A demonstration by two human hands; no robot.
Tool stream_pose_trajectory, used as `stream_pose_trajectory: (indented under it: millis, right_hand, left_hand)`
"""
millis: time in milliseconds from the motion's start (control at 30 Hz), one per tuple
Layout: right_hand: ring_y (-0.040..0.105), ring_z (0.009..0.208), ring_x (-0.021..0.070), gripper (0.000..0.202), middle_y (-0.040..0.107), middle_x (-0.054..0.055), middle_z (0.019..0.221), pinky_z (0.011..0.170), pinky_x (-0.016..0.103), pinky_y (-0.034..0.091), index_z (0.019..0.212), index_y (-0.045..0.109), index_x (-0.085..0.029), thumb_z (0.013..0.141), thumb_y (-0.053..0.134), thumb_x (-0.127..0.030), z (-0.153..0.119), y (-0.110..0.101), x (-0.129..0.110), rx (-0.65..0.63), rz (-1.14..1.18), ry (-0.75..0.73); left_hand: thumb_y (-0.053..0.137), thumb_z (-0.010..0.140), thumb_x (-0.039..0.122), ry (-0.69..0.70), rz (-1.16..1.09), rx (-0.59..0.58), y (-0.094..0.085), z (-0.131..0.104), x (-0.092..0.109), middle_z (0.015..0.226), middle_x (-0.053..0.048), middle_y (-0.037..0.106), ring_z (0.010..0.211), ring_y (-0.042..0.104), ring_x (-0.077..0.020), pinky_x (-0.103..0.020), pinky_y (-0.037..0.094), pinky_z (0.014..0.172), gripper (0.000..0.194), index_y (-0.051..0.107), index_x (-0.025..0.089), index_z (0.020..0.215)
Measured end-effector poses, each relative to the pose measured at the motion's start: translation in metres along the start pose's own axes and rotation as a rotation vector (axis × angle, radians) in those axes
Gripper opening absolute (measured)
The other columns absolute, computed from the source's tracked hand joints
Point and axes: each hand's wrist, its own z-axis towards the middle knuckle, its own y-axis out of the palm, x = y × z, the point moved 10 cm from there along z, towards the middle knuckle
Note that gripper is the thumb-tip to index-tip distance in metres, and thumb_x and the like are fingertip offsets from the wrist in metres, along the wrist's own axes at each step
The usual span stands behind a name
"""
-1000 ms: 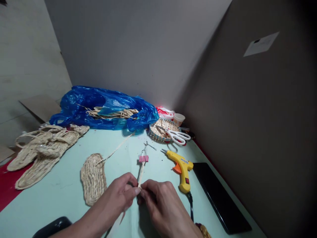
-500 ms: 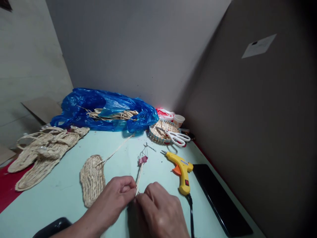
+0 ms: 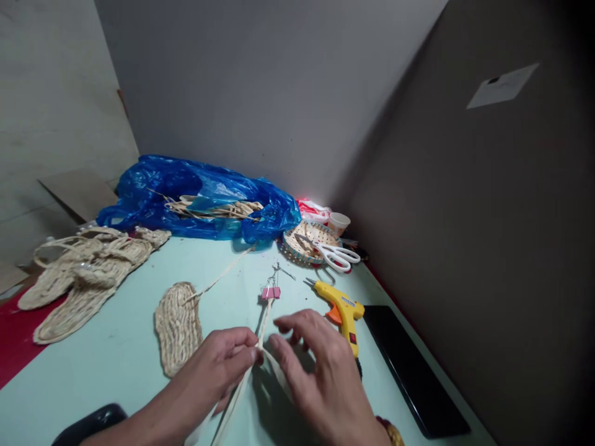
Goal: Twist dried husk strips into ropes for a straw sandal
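Observation:
A pale braid of plant fibre [image 3: 265,317] runs toward me from a pink binder clip [image 3: 271,293] fastened near the middle of the table. My left hand [image 3: 223,365] pinches the braid between thumb and fingertips where it splits into loose strands [image 3: 235,402]. Just to the right, my right hand [image 3: 316,365] is raised with thumb and fingers apart; one strand passes beneath it, and nothing shows in its grasp. Left of my hands lies a woven sole [image 3: 179,328] with a thin cord trailing from it to the back.
At right lie a yellow glue gun [image 3: 344,310] and a black flat slab [image 3: 413,371]. Behind are white-handled scissors [image 3: 338,255] on a woven basket [image 3: 290,246], a cup [image 3: 339,223] and a blue plastic bag [image 3: 209,183] of fibre. Woven sandals [image 3: 93,288] rest at left; a black object [image 3: 93,424] sits near front.
My right hand has let go of the braid, opened and lifted a little to the right. The left hand keeps its pinch. The view has shifted slightly.

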Motion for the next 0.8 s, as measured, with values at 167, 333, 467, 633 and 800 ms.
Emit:
stream_pose_trajectory:
  millis: [167, 333, 467, 633, 800]
  right_hand:
    - [0.045, 0.053, 0.009, 0.024, 0.06, -0.001, 0.067, 0.055, 0.022, 0.034, 0.083, 0.066, -0.017, 0.09, 0.058, -0.038, -0.006, 0.047, 0.027, -0.408, 0.499, 0.335]
    - [0.037, 0.051, 0.0077, 0.024, 0.055, -0.002, 0.059, 0.054, 0.022, 0.031, 0.068, 0.063, -0.014, 0.087, 0.056, -0.027, -0.005, 0.055, 0.034, -0.351, 0.673, 0.426]
    - [0.044, 0.058, 0.0112, 0.024, 0.057, 0.001, 0.059, 0.055, 0.023, 0.033, 0.063, 0.061, -0.014, 0.083, 0.057, -0.027, -0.004, 0.044, 0.038, -0.245, 0.486, 0.427]
    - [0.045, 0.059, 0.0119, 0.022, 0.053, -0.001, 0.06, 0.054, 0.022, 0.034, 0.067, 0.059, -0.015, 0.084, 0.054, -0.028, -0.007, 0.039, 0.034, -0.202, 0.316, 0.379]
    - [0.044, 0.057, 0.0109, 0.023, 0.053, -0.001, 0.058, 0.053, 0.022, 0.034, 0.066, 0.066, -0.013, 0.082, 0.056, -0.025, -0.008, 0.042, 0.034, -0.234, 0.419, 0.404]
  left_hand:
    - [0.058, 0.083, 0.042, 0.004, 0.055, 0.017, 0.002, -0.003, 0.005, 0.046, 0.013, 0.029, 0.039, 0.018, -0.0061, -0.021, 0.012, 0.038, 0.026, 0.053, 0.02, 0.072]
    - [0.046, 0.091, 0.037, 0.166, 0.536, 0.113, -0.002, -0.012, 0.029, 0.057, 0.004, 0.052, 0.053, 0.044, -0.0125, -0.023, 0.031, 0.052, 0.031, 0.064, 0.019, 0.073]
    - [0.037, 0.095, 0.032, 0.306, 0.889, 0.214, -0.003, -0.023, 0.039, 0.071, -0.003, 0.068, 0.068, 0.063, -0.0207, -0.028, 0.042, 0.066, 0.033, 0.063, 0.023, 0.078]
    - [0.035, 0.096, 0.025, 0.493, 1.036, 0.259, 0.011, -0.036, 0.041, 0.064, -0.002, 0.068, 0.06, 0.066, -0.0191, -0.026, 0.046, 0.06, 0.033, 0.062, 0.025, 0.077]
    - [0.035, 0.091, 0.011, 0.654, 1.322, 0.153, 0.039, -0.038, 0.026, 0.063, -0.004, 0.069, 0.05, 0.066, -0.0189, -0.028, 0.043, 0.048, 0.03, 0.061, 0.022, 0.082]
